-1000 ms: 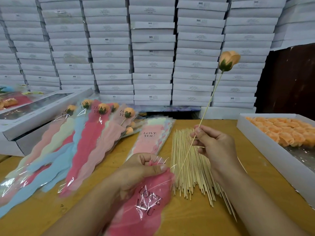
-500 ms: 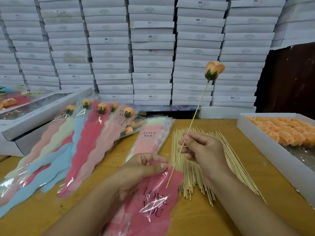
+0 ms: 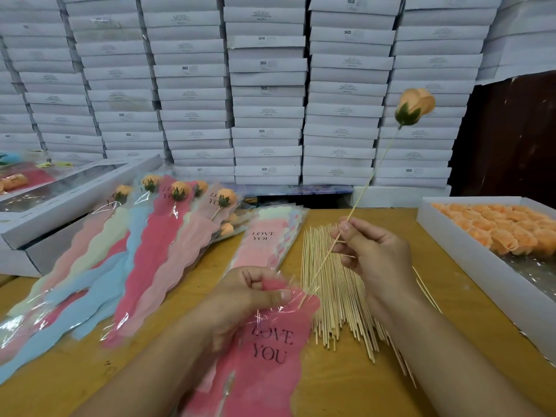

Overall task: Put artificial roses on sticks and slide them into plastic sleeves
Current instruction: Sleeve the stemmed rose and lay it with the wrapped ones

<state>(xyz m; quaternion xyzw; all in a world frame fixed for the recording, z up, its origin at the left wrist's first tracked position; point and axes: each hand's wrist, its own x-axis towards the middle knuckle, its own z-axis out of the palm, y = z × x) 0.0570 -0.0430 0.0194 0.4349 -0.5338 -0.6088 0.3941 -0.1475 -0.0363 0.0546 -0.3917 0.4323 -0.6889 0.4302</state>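
Right hand (image 3: 379, 260): grip pinched on the stick (image 3: 355, 206) low on its length, thumb and fingers together on it. Stick slanted up to the right, orange rose (image 3: 416, 105) on its top end, held well above the surface (image 3: 340, 383). Lower tip of the stick was at the mouth of the pink sleeve (image 3: 270, 344).

Left hand (image 3: 249, 299): grip clamped on the sleeve's top edge, thumb over the clear plastic. "LOVE YOU" printed on it.

Loose sticks (image 3: 334, 296) lay in a pile under both hands. Empty sleeves (image 3: 267, 239) stacked just behind. Finished roses in sleeves (image 3: 144, 254) fanned out at left. Tray of orange roses (image 3: 508, 230) at right. White boxes (image 3: 267, 85) stacked along the back.
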